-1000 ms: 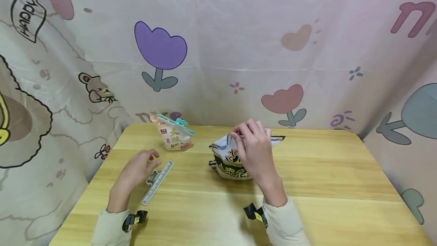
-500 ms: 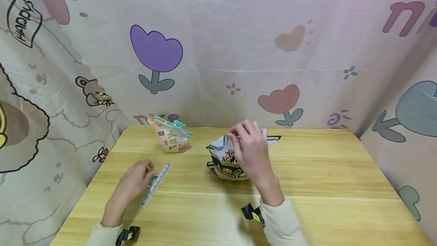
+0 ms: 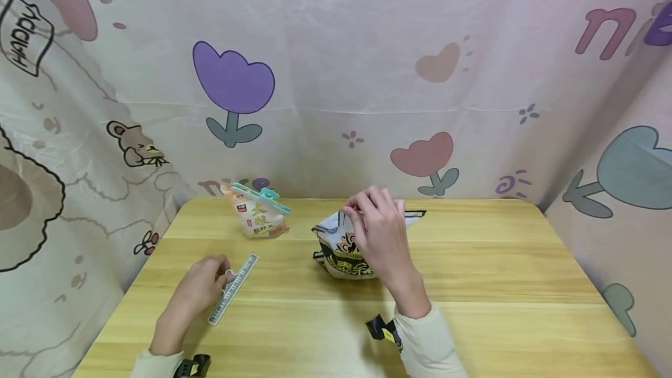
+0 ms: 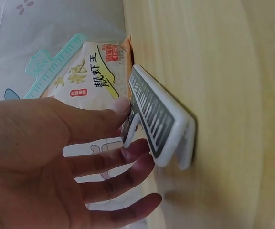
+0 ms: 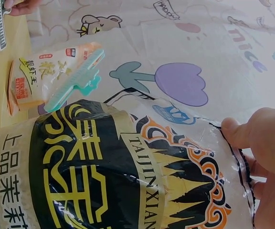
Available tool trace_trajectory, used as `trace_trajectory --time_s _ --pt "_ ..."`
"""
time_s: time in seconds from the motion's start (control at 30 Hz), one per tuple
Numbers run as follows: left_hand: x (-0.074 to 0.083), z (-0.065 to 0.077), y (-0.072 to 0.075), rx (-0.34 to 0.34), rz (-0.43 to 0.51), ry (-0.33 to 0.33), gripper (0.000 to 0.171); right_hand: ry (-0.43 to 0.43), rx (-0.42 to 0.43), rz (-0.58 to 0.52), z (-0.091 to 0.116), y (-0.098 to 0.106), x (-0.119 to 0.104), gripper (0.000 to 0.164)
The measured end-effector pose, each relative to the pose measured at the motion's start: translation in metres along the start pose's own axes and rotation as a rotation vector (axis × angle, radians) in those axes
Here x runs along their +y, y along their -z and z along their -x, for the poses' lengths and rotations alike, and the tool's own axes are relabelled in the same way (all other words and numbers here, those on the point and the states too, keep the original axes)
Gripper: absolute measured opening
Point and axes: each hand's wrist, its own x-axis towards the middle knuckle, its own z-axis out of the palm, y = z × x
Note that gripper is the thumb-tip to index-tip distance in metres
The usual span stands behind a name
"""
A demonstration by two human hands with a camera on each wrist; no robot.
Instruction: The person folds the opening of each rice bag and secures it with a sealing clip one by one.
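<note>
With thumb and fingers, my left hand (image 3: 202, 282) pinches the grip tab of a white sealing clip (image 4: 159, 119) printed with piano keys. The clip's long bar stands on edge at the table in the left wrist view. My right hand (image 3: 381, 229) pinches the top edge of a rice bag (image 5: 104, 162), its thumb on the near face. Black and gold, with a pale top, the bag stands upright on the table. Some of its front is hidden behind the right hand in the head view.
A smaller orange-and-white bag (image 3: 257, 217) stands at the back left of the wooden table (image 3: 499, 284), a teal clip (image 3: 262, 196) slanting across its top. Behind the table hangs a patterned cloth (image 3: 325, 74).
My left hand has come down onto the piano-key clip and taken its tab between thumb and fingers. The right hand keeps its hold on the rice bag; the head view shifts slightly.
</note>
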Motion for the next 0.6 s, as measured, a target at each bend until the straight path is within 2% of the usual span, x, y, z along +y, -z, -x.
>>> trace_trajectory --time_s 0.23,0.6 --pt "0.002 -0.001 0.006 -0.009 0.009 0.003 0.009 -0.004 -0.003 -0.005 0.0 0.001 -0.002 0.009" --pt "0.006 -0.001 0.014 -0.031 0.038 -0.031 0.013 -0.004 -0.008 -0.007 0.001 0.0 0.0 0.01"
